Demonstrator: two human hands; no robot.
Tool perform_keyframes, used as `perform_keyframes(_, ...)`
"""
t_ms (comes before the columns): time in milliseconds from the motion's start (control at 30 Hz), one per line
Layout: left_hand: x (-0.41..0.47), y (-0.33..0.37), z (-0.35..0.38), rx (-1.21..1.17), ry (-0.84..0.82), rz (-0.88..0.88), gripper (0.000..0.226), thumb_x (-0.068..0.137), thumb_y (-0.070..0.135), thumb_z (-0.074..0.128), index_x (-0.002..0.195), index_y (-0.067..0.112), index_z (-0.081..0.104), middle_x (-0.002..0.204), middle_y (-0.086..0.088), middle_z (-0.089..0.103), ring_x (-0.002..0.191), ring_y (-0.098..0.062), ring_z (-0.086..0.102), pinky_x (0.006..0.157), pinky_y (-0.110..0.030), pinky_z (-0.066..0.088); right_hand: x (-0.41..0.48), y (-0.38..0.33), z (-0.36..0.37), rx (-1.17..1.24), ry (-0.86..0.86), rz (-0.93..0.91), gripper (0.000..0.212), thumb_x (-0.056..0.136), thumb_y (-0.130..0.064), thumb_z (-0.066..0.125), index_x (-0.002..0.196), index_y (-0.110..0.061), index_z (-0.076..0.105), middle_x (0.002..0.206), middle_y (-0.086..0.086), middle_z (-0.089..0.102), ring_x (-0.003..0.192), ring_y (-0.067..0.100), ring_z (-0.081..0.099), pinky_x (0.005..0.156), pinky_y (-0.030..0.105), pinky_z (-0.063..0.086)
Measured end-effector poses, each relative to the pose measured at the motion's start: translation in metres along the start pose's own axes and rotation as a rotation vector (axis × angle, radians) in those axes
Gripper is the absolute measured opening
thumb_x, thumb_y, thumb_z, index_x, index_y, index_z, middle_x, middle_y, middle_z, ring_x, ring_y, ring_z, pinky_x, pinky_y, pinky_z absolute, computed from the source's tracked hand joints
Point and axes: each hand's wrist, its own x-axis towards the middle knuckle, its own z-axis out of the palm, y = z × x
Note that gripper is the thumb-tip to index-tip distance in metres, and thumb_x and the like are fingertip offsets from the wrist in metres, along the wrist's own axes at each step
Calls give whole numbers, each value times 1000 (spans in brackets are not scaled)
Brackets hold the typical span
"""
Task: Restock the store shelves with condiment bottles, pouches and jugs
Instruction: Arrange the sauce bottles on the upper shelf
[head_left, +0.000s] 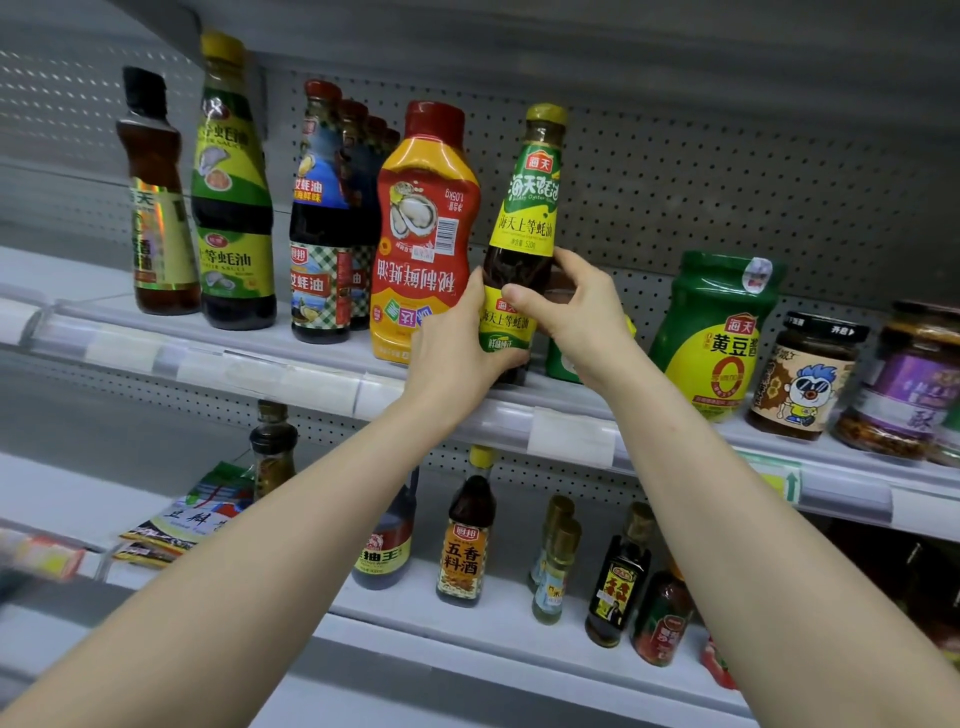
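Note:
A dark oyster sauce bottle (524, 218) with a green and yellow label and a yellow-green cap stands upright on the upper shelf (311, 358). My left hand (457, 343) grips its lower body from the left. My right hand (576, 306) holds its right side, thumb across the front label. A red squeeze bottle (421, 234) of oyster sauce stands upside down on its base right beside it on the left. A small green item (563, 364) sits partly hidden behind my right hand.
Left on the upper shelf stand several dark sauce bottles (322, 223). To the right are a green jar of soybean paste (717, 332) and chili sauce jars (805, 374). The lower shelf (493, 618) holds soy sauce, cooking wine, small bottles and a pouch (192, 514).

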Motion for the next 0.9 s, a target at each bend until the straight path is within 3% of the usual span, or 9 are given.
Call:
perform_keyframes(100,-2,-4,-1,33,-18,9,98,82,37,78,157,23,17,121,-2,68,111,-25,62,93,-44,51,-5,-1,1,-108,52,-47,48,84,-26,81,128,-30,62,105,-18,69,101,8,68,91,43,58)
perform_keyframes(200,-8,-9,-2,64,-56,31,98,83,29,78,158,23,14,130,-7,64,120,-28,59,98,-46,49,-19,2,4,-222,94,-102,54,84,-24,80,133,-29,58,103,-22,65,98,6,67,89,42,58)
perform_keyframes(367,-6,-8,-2,79,-58,68,95,84,24,76,157,23,16,129,-7,64,118,-30,59,97,-47,48,-38,15,13,-299,67,-145,75,85,-12,78,148,-25,40,111,-9,66,103,16,67,91,44,56)
perform_keyframes(533,-3,-7,-2,117,-86,54,95,85,26,75,157,25,14,123,-8,66,109,-31,61,91,-46,50,-36,17,14,-294,77,-99,68,84,-11,78,142,-26,45,100,-10,65,98,19,68,89,48,56)
perform_keyframes(667,2,-5,1,161,-96,46,95,86,27,73,158,23,11,121,-10,65,107,-33,60,90,-46,50,-30,16,13,-334,62,-50,69,83,-14,80,141,-25,46,110,0,72,103,25,68,91,49,54)
perform_keyframes(900,7,-5,7,177,-110,-5,95,88,26,72,158,23,8,121,-14,63,109,-37,58,92,-47,49,-21,14,13,-354,40,-11,65,82,-11,80,138,-22,48,116,4,72,107,25,68,94,47,54)
